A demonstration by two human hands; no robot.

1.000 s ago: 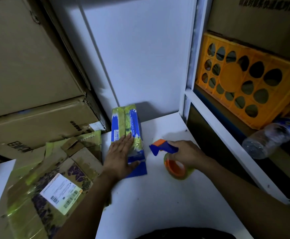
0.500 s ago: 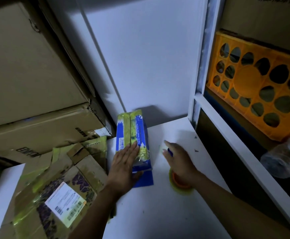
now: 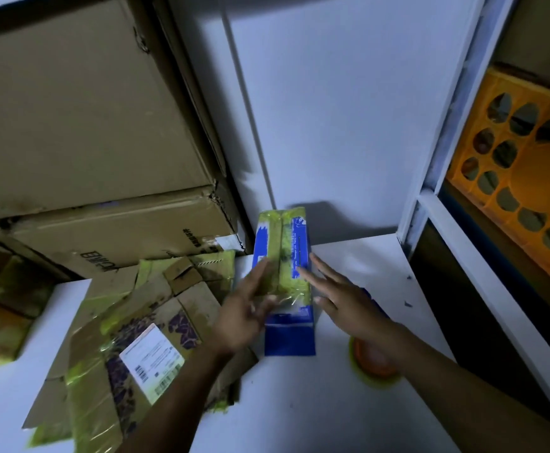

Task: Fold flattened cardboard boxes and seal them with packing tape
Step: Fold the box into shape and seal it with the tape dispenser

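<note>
the sealing step seems to be nearing its end; the blue box point(image 3: 289, 336) is lying on the white table point(image 3: 299, 407), its top seam sitting under yellowish tape point(image 3: 283, 253); the left hand point(image 3: 244, 312) and right hand point(image 3: 342, 299) are pressing on it, fingers straight, gripping nothing; the tape roll point(image 3: 374, 364) is lying just beside the box; the next move is probably calling for firm smoothing along the seam.

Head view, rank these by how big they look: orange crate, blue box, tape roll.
1. Orange crate, though cropped at the frame edge.
2. Blue box.
3. Tape roll, partly covered, clearly smallest.
</note>
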